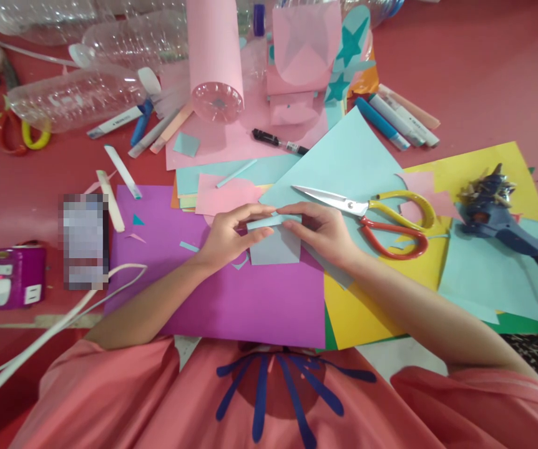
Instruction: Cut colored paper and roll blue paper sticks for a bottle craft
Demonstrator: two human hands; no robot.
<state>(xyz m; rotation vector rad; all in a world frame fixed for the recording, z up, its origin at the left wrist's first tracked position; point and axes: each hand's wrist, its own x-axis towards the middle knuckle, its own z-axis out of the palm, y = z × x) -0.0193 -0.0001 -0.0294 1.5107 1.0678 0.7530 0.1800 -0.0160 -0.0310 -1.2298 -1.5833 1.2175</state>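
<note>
A small light blue paper piece [274,244] with a folded strip along its top edge is held between both hands. My left hand [234,236] pinches its upper left part, thumb on the fold. At the upper right, my right hand [320,229] pinches the same paper. Beneath lies a purple sheet [250,305]. Scissors [367,212] with yellow and red handles rest open on a large light blue sheet [344,156], just right of my right hand. Small paper scraps lie near my left hand.
A glue gun [507,231] stands at the right by a yellow sheet [493,162]. Clear plastic bottles [82,93], a pink-wrapped bottle [215,50] and several markers [386,121] lie farther back. At left are a phone [85,240], a purple power socket [16,274] and white cables [39,343].
</note>
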